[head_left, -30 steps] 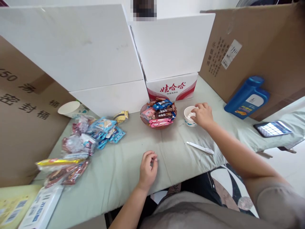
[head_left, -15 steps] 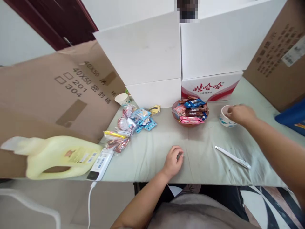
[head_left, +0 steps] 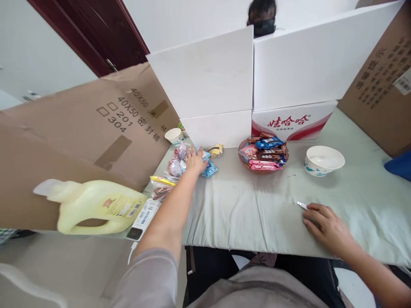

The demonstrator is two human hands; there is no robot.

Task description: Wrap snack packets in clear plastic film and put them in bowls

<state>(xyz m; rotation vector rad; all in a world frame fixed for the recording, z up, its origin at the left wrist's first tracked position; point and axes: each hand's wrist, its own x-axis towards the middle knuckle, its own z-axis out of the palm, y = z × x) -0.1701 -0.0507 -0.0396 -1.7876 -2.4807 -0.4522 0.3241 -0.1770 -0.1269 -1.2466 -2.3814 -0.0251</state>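
While loosely heaped, glossy snack packets (head_left: 180, 164)

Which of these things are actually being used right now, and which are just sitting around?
In use: left hand on the loose snack packets; right hand over the white pen.

Lying about: snack dish, white bowl, paper cup, yellow jug.
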